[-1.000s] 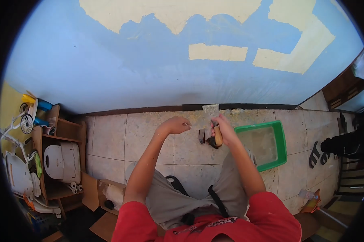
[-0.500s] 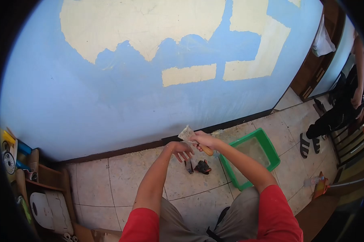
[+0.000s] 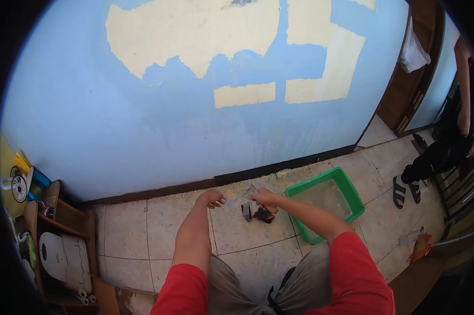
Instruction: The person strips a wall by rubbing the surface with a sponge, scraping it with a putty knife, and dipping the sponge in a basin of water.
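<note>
My right hand [image 3: 266, 198] grips the wooden handle of a putty knife [image 3: 251, 190], its pale, crusted blade pointing toward the wall. Loosely curled, my left hand [image 3: 212, 198] hangs to the left with nothing visible in it. Below the right hand, a dark crumpled thing [image 3: 264, 216] lies on the tiles, partly covered by the handle; I cannot make out its kind. Beside it is a flat, dark-edged piece [image 3: 246, 212]. Ahead stands a blue wall [image 3: 168, 131] with bare cream patches [image 3: 245, 95] where paint is off.
A green tub [image 3: 358, 209] with cloudy water stands right of my right arm. Paint flakes [image 3: 232, 188] litter the wall's foot. At left is a wooden shelf [image 3: 71, 218] with a small fan [image 3: 19, 188]. On the right are a person in dark clothes [image 3: 439, 157] and a bottle [image 3: 409, 238].
My hands have moved apart: the left went left and its fingers curled in, while the right lowered slightly with the putty knife. The view has shifted a little.
</note>
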